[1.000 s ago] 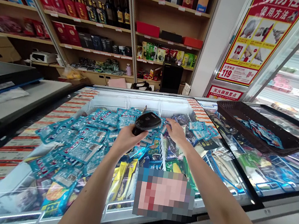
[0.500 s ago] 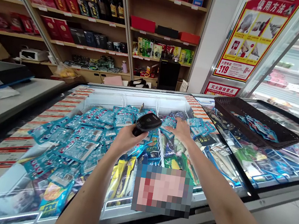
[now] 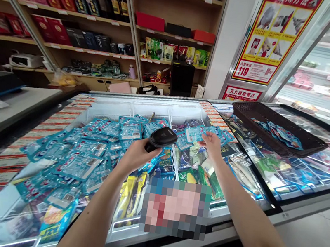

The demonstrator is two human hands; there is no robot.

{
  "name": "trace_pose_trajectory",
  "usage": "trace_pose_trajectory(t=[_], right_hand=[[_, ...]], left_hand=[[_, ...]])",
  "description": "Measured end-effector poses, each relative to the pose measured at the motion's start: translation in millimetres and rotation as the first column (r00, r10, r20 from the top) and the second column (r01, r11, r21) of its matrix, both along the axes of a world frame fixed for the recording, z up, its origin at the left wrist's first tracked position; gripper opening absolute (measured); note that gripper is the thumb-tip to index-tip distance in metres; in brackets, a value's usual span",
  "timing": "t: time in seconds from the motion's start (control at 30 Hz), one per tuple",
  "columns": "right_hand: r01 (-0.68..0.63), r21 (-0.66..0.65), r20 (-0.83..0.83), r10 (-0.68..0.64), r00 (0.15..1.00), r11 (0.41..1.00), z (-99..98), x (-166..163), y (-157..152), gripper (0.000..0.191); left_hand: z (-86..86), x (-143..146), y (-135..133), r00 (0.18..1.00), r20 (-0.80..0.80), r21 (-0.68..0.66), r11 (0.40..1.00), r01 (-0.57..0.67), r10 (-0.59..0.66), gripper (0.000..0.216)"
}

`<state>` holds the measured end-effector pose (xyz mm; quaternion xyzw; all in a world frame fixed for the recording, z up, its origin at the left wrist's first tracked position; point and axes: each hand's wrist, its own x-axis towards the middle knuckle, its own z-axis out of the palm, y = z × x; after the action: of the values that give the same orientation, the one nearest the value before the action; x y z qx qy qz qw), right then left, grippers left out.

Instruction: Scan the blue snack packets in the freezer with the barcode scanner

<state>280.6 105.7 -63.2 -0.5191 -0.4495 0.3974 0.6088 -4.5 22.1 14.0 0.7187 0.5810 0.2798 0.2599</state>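
My left hand (image 3: 135, 157) is wrapped round the handle of a black barcode scanner (image 3: 161, 138), held above an open chest freezer (image 3: 122, 233). My right hand (image 3: 211, 144) reaches over the freezer's right half and pinches a light-blue packet (image 3: 194, 134), lifted and tilted towards the scanner's head. A heap of the same blue packets (image 3: 92, 149) fills the freezer's left half. Green, yellow and dark packs (image 3: 196, 162) lie under my right hand.
A dark woven basket (image 3: 276, 135) holding a few blue packets rests on the glass lid (image 3: 301, 174) of the adjoining freezer at right. A grey counter (image 3: 4, 110) runs along the left. Shelves of boxes and bottles (image 3: 85, 15) line the back wall.
My right hand has picked one blue packet off the pile and raised it towards the scanner. The view has shifted slightly; the scanner stays in my left hand.
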Motion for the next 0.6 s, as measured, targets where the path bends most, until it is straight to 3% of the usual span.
trace_pose_trajectory(t=[0.2,0.6], right_hand=[[-0.001,0.039,-0.038,0.002,0.999,0.999,-0.8,0.1,-7.6,0.053],[0.002,-0.009,0.074,-0.002,0.997,1.000,6.7,-5.6,-9.3,0.048]], left_hand=[[0.6,5.9,-2.3,0.998,-0.049,0.003,0.999,0.039,-0.039,0.037],[-0.1,10.3,-3.8,0.996,-0.059,-0.028,0.998,0.061,-0.063,0.037]])
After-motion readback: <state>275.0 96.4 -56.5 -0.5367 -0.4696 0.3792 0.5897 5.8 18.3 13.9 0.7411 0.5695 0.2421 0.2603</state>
